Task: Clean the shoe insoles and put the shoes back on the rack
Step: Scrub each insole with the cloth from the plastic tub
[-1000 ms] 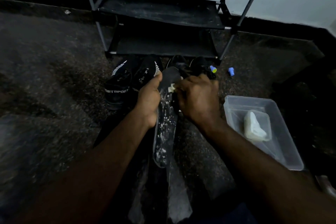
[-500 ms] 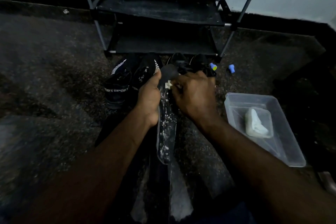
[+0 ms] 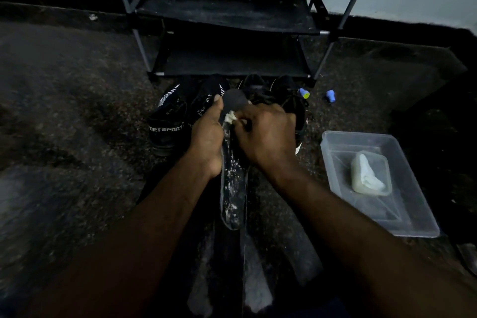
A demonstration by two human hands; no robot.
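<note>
Before the rack (image 3: pixel 227 13), left hand (image 3: pixel 206 137) grips insole (image 3: pixel 232 188) edge (soapy); right hand (image 3: pixel 268 134) pinches perhaps cloth (image 3: pixel 229 118).

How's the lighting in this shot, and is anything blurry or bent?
Head view: dim throughout, shoes nearly merge with the floor; rack posts splay from wide-angle distortion; lower-left floor is smeared; left hand, right hand, insole and wad look sharp.

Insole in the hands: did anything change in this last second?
Very little. The right hand, pinching a pale wad, edged it slightly toward the left hand near the far end of the insole. The left hand still grips the insole; shoes, rack and plastic tub stayed put.
</note>
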